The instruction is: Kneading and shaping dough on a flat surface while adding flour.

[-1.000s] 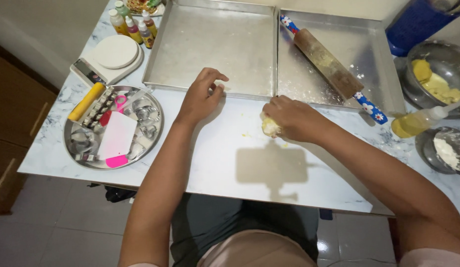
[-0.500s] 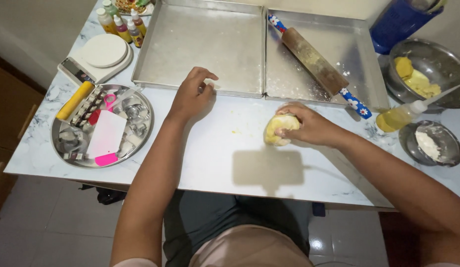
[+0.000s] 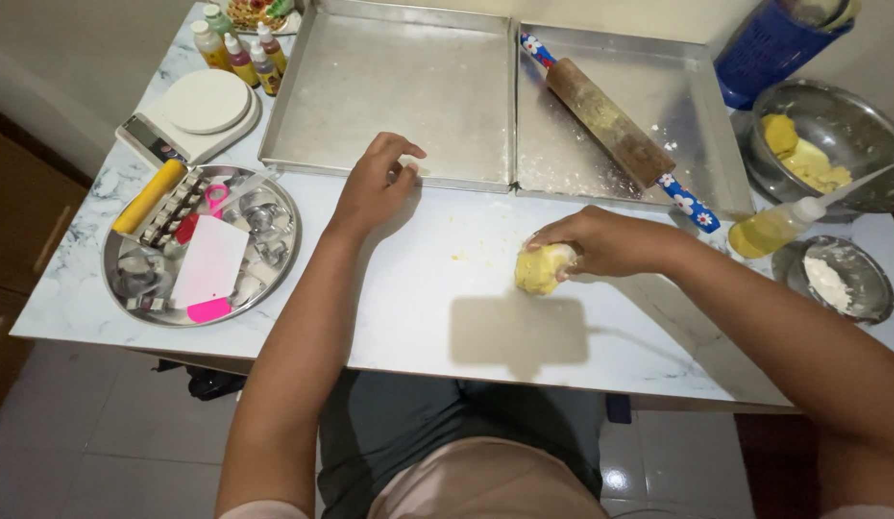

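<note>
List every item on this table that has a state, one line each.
dough ball: on the table, gripped by the right hand
left hand: empty, resting by the tray edge
rolling pin: lying diagonally in the right baking tray
left baking tray: empty
steel bowl: holds yellow dough
squeeze bottle: lying on its side

Yellow dough [image 3: 540,269]; white marbled table [image 3: 418,288]; blue floral rolling-pin handles [image 3: 690,203].

Bright, even, lit from overhead. Hard square shadow on the counter [image 3: 447,317] near its front edge. Soft glare on the trays [image 3: 399,86]. Sharp focus, slight edge stretch.
</note>
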